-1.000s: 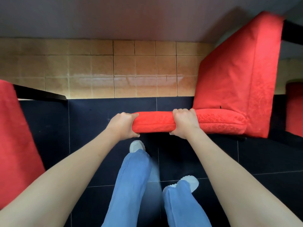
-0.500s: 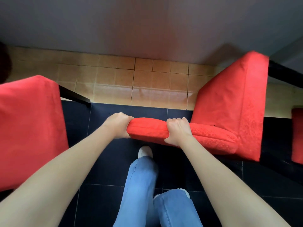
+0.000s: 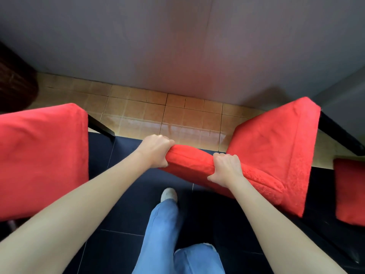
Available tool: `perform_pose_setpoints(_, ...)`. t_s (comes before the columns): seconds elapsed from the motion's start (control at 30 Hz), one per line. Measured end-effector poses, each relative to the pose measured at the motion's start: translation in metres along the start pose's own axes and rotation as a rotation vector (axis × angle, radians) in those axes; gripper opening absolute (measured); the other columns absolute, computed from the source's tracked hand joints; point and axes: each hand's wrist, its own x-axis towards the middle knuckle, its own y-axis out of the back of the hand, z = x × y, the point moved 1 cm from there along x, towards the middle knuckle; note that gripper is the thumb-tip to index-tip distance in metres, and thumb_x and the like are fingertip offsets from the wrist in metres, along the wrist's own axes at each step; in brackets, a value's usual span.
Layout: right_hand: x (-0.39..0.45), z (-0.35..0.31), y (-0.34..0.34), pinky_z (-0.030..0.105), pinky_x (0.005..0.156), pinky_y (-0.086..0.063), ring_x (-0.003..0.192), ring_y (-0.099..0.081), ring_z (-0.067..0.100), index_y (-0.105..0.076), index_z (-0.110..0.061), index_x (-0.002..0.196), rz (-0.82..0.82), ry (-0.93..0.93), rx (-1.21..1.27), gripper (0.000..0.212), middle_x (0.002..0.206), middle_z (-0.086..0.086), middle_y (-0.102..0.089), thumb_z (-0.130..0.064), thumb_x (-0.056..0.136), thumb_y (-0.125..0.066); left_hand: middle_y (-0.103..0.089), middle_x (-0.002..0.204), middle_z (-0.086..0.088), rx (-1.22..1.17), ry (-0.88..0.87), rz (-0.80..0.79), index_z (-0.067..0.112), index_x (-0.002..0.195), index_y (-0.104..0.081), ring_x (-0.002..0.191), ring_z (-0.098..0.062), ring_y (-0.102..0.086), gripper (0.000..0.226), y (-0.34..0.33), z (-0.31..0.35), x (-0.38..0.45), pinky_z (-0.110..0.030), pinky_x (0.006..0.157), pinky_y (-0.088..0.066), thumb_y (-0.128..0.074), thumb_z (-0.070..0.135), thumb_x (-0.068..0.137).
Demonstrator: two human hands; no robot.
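Head view: the person was bent over a red chair (image 3: 272, 155), and the job looked to be in its middle stretch. The grip was taken and the chair was in hand, but it stood askew between its neighbours and was not yet squared up or let go. Setting it in place and releasing it were left. Whether its feet touched the floor could not be told.

The left hand (image 3: 156, 151) was curled tight around the end of the chair's padded edge. The right hand (image 3: 225, 169) was wrapped over the same edge further along, thumb underneath.

The chair was covered in plush red cloth with a faint pattern, its broad panel rising to the right of the hands and a black leg jutting from its far corner. Left of it stood a second red chair (image 3: 43, 159), and right of it another red cushion (image 3: 349, 190). Beneath it lay a dark tiled floor (image 3: 126, 204), beyond it tan tiles (image 3: 177, 115) and a grey wall (image 3: 177, 46). The person's shoe (image 3: 168, 194) stood just short of it.
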Motion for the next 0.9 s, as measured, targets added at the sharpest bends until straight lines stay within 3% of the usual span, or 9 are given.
perform_pose_setpoints(0.1, -0.024, 0.029, 0.015, 0.033, 0.067, -0.028, 0.089, -0.062, 0.026, -0.041, -0.020, 0.085, 0.057, -0.003, -0.008, 0.046, 0.094, 0.002, -0.065, -0.050, 0.066, -0.070, -0.065, 0.103, 0.011, -0.487, 0.127, 0.284, 0.029, 0.115, -0.058, 0.094, -0.014, -0.060, 0.067, 0.000, 0.021, -0.026, -0.031, 0.077, -0.049, -0.086, 0.038, 0.055)
perform_pose_setpoints(0.2, -0.045, 0.050, 0.026, 0.033, 0.066, -0.029, 0.089, -0.062, 0.028, -0.046, -0.018, 0.087, 0.086, -0.007, 0.028, 0.046, 0.095, 0.003, -0.066, -0.050, 0.066, -0.071, -0.068, 0.093, 0.015, -0.815, 0.217, 0.350, 0.029, 0.107, -0.065, 0.090, -0.008, -0.061, 0.070, 0.004, 0.046, -0.036, -0.027, 0.082, -0.049, -0.095, 0.028, 0.044)
perform_pose_setpoints(0.4, -0.082, 0.087, 0.052, 0.035, 0.068, -0.032, 0.091, -0.062, 0.032, -0.044, -0.017, 0.084, 0.138, -0.037, 0.092, 0.047, 0.096, 0.007, -0.067, -0.051, 0.067, -0.071, -0.066, 0.077, 0.009, -0.817, 0.127, 0.358, 0.023, 0.087, -0.065, 0.075, -0.013, -0.059, 0.058, 0.044, 0.091, -0.029, -0.014, 0.067, -0.041, -0.097, 0.026, 0.038)
perform_pose_setpoints(0.53, -0.106, 0.111, 0.068, 0.036, 0.071, -0.037, 0.092, -0.061, 0.031, -0.048, -0.014, 0.086, 0.156, -0.081, 0.154, 0.049, 0.096, 0.006, -0.066, -0.051, 0.067, -0.073, -0.065, 0.075, 0.008, -0.841, 0.067, 0.358, 0.021, 0.081, -0.064, 0.077, -0.018, -0.059, 0.055, 0.075, 0.128, -0.029, -0.029, 0.071, -0.048, -0.097, 0.024, 0.038)
perform_pose_setpoints(0.63, -0.132, 0.133, 0.079, 0.035, 0.068, -0.034, 0.090, -0.061, 0.030, -0.052, -0.013, 0.087, 0.188, -0.120, 0.210, 0.047, 0.092, 0.004, -0.065, -0.050, 0.066, -0.074, -0.066, 0.080, 0.013, -0.851, -0.004, 0.425, 0.020, 0.087, -0.070, 0.080, -0.010, -0.059, 0.058, 0.089, 0.162, -0.032, -0.029, 0.078, -0.048, -0.097, 0.026, 0.036)
perform_pose_setpoints(0.73, -0.171, 0.159, 0.078, 0.032, 0.063, -0.032, 0.082, -0.062, 0.028, -0.051, -0.016, 0.081, 0.225, -0.160, 0.284, 0.044, 0.082, 0.001, -0.063, -0.045, 0.063, -0.078, -0.064, 0.114, 0.013, -0.842, -0.109, 0.445, 0.024, 0.117, -0.069, 0.110, -0.003, -0.054, 0.085, 0.081, 0.192, -0.038, -0.022, 0.102, -0.036, -0.095, 0.032, 0.036)
perform_pose_setpoints(0.77, -0.184, 0.165, 0.074, 0.032, 0.062, -0.033, 0.080, -0.062, 0.028, -0.052, -0.016, 0.081, 0.226, -0.170, 0.293, 0.043, 0.080, 0.001, -0.063, -0.044, 0.062, -0.079, -0.059, 0.128, 0.009, -0.803, -0.121, 0.376, 0.024, 0.128, -0.062, 0.123, -0.008, -0.049, 0.096, 0.076, 0.198, -0.040, -0.032, 0.111, -0.029, -0.095, 0.032, 0.038)
perform_pose_setpoints(0.83, -0.205, 0.172, 0.066, 0.034, 0.064, -0.038, 0.081, -0.062, 0.028, -0.052, -0.015, 0.081, 0.200, -0.176, 0.297, 0.042, 0.081, 0.002, -0.063, -0.042, 0.062, -0.079, -0.055, 0.136, 0.006, -0.732, -0.106, 0.242, 0.027, 0.135, -0.055, 0.130, -0.014, -0.046, 0.101, 0.068, 0.207, -0.044, -0.057, 0.112, -0.023, -0.096, 0.028, 0.043)
perform_pose_setpoints(0.9, -0.215, 0.176, 0.060, 0.036, 0.068, -0.041, 0.084, -0.062, 0.029, -0.053, -0.013, 0.083, 0.183, -0.188, 0.299, 0.041, 0.084, 0.004, -0.063, -0.040, 0.065, -0.078, -0.062, 0.127, 0.010, -0.688, -0.113, 0.202, 0.029, 0.128, -0.061, 0.122, -0.015, -0.052, 0.090, 0.068, 0.216, -0.045, -0.060, 0.107, -0.028, -0.094, 0.026, 0.044)
